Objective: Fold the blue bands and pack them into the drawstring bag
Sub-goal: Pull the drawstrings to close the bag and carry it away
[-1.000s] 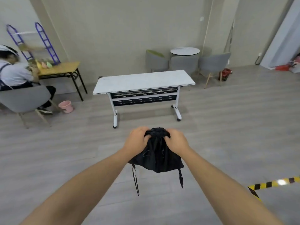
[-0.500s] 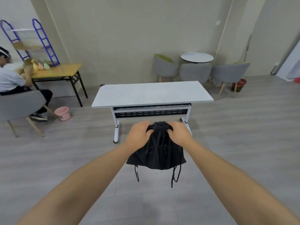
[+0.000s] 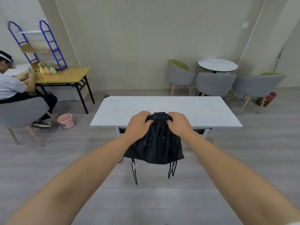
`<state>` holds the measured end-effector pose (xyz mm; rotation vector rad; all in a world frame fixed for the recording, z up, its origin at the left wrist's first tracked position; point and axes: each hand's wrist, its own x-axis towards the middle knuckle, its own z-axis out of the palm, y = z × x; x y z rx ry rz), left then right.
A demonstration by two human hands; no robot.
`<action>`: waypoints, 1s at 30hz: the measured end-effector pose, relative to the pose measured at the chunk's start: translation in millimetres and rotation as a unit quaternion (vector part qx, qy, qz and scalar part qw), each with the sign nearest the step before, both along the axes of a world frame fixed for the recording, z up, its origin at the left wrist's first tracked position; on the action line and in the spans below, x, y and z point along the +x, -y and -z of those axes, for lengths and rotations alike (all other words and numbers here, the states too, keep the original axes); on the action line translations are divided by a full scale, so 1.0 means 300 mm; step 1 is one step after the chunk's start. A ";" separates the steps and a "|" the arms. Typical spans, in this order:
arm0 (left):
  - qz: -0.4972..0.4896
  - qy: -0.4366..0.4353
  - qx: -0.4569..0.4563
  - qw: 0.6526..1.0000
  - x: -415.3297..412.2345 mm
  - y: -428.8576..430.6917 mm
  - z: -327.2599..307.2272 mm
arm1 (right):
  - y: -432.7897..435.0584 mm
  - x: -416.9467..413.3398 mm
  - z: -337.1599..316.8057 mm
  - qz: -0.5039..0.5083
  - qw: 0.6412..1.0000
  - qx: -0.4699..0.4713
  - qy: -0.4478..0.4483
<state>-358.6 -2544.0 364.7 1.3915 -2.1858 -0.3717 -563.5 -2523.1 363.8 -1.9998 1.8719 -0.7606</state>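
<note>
Gripping the gathered mouth of a black drawstring bag [image 3: 155,146] from both sides, the left hand [image 3: 139,123] and right hand [image 3: 177,123] hold it in the air just short of the near edge of a white table [image 3: 203,111], about midway along that edge. The fingers [image 3: 148,121] of each hand are curled tight into the bunched fabric, and two cords [image 3: 134,172] dangle free beneath the bag, above the floor [image 3: 48,159]. Within the past second the table has drawn from well ahead to just in front of the hands, while the two-handed grip and the cinched mouth have stayed as they were. No blue bands are in sight; they are presumably already inside, which would put the packing at its close and leave only setting the bag down. At far left a seated person [image 3: 9,88] works at another desk, a pink bucket [image 3: 65,120] near their feet.
</note>
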 end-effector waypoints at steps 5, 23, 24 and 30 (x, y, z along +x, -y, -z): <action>-0.025 -0.001 -0.015 1.000 -0.075 0.356 -0.096 | 0.382 -0.076 -0.094 -0.014 1.000 -0.014 -0.004; 0.000 0.004 0.068 0.998 -0.155 1.574 0.087 | 1.547 -0.159 0.075 0.012 0.998 0.062 -0.031; 0.005 0.013 0.081 0.997 -0.152 1.623 0.125 | 1.592 -0.155 0.118 0.014 0.997 0.072 -0.030; 0.020 0.034 0.146 0.989 -0.173 1.850 0.311 | 1.816 -0.172 0.320 0.034 0.990 0.135 -0.003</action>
